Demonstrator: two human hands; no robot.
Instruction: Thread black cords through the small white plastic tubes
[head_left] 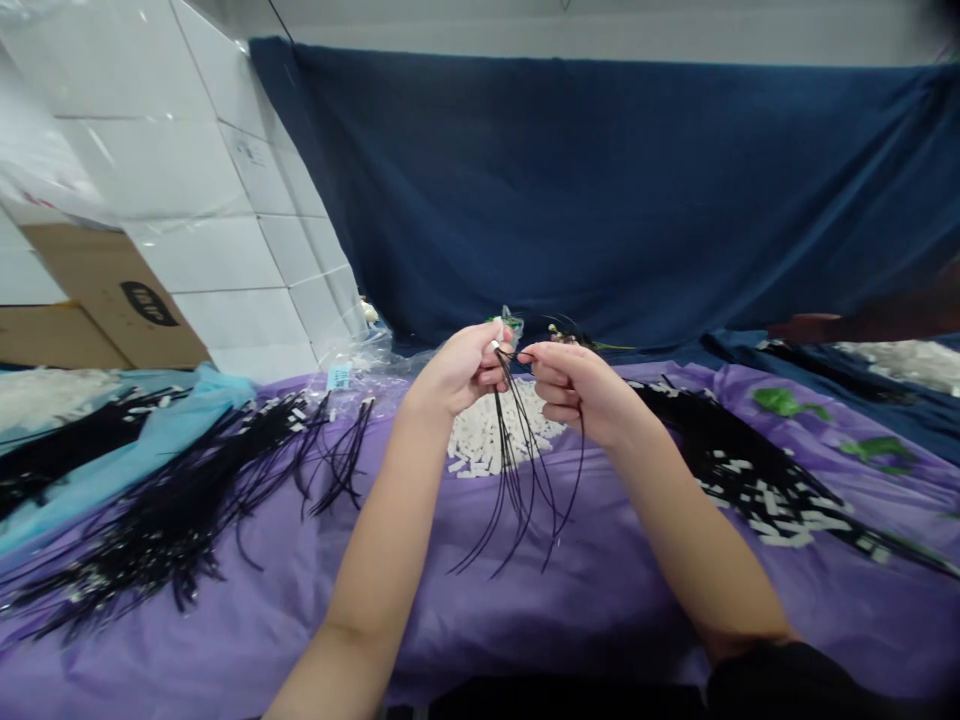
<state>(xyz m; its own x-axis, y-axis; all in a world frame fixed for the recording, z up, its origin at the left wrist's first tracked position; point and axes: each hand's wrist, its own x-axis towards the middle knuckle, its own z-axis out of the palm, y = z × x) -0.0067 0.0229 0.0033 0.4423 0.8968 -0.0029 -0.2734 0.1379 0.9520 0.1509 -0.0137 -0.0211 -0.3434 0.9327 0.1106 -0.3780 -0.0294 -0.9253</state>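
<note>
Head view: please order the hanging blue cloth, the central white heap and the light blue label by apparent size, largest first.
1. Hanging blue cloth
2. Central white heap, partly hidden
3. Light blue label

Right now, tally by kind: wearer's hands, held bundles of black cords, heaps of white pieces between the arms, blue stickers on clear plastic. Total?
Hands: 2 (left hand, right hand)
Held black cord bundle: 1
White-piece heap: 1
Blue sticker: 1
Total: 5
</note>
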